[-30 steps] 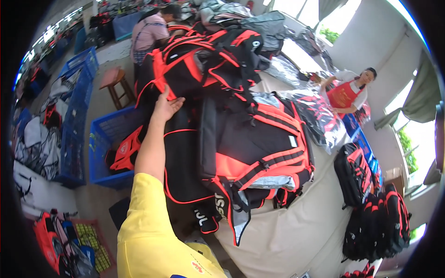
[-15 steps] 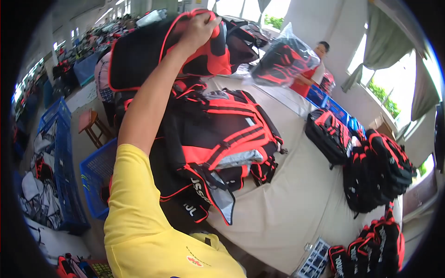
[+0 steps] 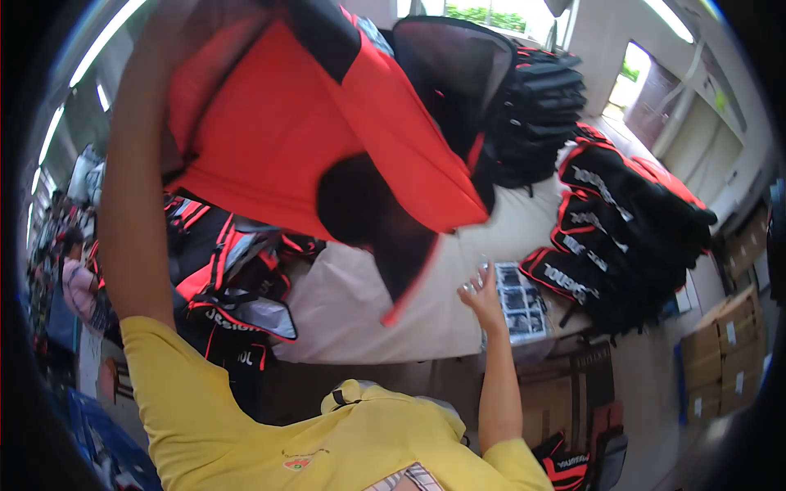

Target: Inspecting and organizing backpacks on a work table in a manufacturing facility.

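Foreground: your yellow shirt fills the lower edge. Your left arm rises along the left side to your left hand, blurred at the upper rim beside the upper part of a large red-and-black backpack; whether its fingers are clamped on the fabric cannot be made out. The backpack is tilted and raised above the table, spanning the upper centre, with a blurred black flap hanging from its lower part.

Your right hand is near the table's front edge, well apart from the backpack, its thumb and forefinger bent toward each other. A small glint shows at the fingertips; whether they grip anything is unclear. Just to its right lies a compartmented tray of dark pieces.

Middle distance: on the cream table cover, another backpack with red straps and a grey panel lies at the left. At the right, several black-and-red bags sit close together, and a black stack stands behind them.

Background: cardboard boxes are piled at the right, a person in a pink top stands at the far left, and a window lies beyond.
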A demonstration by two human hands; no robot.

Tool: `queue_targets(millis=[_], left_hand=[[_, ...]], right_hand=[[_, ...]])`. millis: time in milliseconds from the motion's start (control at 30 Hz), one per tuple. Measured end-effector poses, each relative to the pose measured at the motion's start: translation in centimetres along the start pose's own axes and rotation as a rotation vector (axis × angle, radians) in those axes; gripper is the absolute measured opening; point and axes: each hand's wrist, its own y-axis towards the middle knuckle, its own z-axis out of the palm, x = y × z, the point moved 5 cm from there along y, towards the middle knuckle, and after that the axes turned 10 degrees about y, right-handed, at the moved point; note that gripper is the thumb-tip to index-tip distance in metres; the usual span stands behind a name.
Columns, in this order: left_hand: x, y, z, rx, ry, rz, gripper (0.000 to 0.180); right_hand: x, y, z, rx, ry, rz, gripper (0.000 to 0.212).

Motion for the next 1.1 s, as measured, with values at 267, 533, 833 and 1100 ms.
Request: queue_targets(millis=[267,533,833,1100], left_hand=[[14.1,2.6,3.7,0.246,-0.491,0.013,0.031],[29.7,-15.5,-5.8,-0.378,0.681,-0.903,0.038],[34.3,-39.9,18.5,0.113,1.135,-0.366,0.081],[29.9,-37.7,23.4,0.443,1.349,-0.164,0.065]], right_hand=[[14.3,0.7,-15.2,-0.223,-0.546,-0.642,0.033],[10.7,-9.6,-1.8,-0.045,-0.873,-0.980,0.055],[2.6,-17.5,4.6,0.644,-0.647,-0.359,0.012],[24.6,-13.6,20.7,1.162,0.206,-0.315,0.028]])
